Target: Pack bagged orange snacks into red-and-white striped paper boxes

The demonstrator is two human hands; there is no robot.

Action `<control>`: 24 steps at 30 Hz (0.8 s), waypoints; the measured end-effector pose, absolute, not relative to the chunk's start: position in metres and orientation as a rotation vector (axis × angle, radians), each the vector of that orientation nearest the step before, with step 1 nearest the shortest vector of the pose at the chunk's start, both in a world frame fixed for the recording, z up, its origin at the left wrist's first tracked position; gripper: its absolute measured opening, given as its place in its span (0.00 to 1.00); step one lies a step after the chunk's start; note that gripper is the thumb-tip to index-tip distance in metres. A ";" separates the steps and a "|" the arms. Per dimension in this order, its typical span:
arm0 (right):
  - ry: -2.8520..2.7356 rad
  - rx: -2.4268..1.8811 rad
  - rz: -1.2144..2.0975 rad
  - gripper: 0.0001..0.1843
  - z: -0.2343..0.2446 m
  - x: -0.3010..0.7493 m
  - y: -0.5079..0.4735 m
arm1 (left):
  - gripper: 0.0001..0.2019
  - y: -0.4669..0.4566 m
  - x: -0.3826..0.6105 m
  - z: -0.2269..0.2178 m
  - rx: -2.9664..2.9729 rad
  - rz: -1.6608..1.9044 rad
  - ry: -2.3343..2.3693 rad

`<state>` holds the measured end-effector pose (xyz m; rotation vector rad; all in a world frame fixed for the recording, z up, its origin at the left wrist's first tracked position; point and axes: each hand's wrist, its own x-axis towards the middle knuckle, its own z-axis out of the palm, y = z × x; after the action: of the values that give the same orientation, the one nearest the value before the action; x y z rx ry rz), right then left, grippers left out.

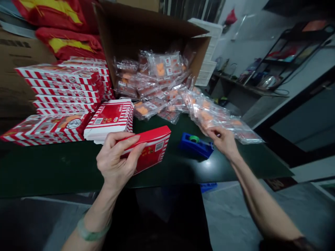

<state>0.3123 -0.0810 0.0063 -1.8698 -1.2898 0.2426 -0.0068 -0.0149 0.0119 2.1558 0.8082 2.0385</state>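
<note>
My left hand (119, 157) grips a flat red carton (150, 153) by its top edge, thumb on the near face and fingers over the far side. White stripes and a barcode label mark that face. The carton stands tilted above the green table. To the right, my right hand (222, 139) has its fingers pinched together at the cutter end of a blue tape dispenser (196, 144) with a green roll core. Those fingertips also border a heap of clear plastic packets (206, 115) with orange pieces inside. What they hold, if anything, is too small to make out.
Left of the carton lie a stack of flattened red-striped cartons (110, 116) and piles of filled striped boxes (65, 87). Behind, an open cardboard box (154, 24) on its side spills packets onto the green table (78, 167). Red bags (70, 42) are stacked behind the boxes.
</note>
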 end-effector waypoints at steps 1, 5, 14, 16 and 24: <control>-1.308 -1.934 0.338 0.11 0.009 0.334 -0.084 | 0.14 -0.016 -0.005 0.011 2.163 2.032 0.798; -1.399 -2.052 0.834 0.10 0.018 0.379 -0.084 | 0.16 -0.014 -0.002 0.012 2.201 2.044 0.732; -1.066 -1.950 1.284 0.13 -0.001 0.378 -0.090 | 0.17 -0.008 -0.004 0.011 2.207 2.040 0.721; -0.933 -1.927 1.256 0.12 -0.008 0.371 -0.097 | 0.17 -0.008 -0.003 0.011 2.217 2.060 0.699; -0.659 -1.941 1.048 0.09 0.000 0.347 -0.094 | 0.18 -0.009 -0.004 0.010 2.265 2.051 0.755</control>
<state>0.3471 -0.0938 -0.0002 -1.9415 -0.6586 1.0484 -0.0045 -0.0094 0.0096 2.2649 0.7548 2.0508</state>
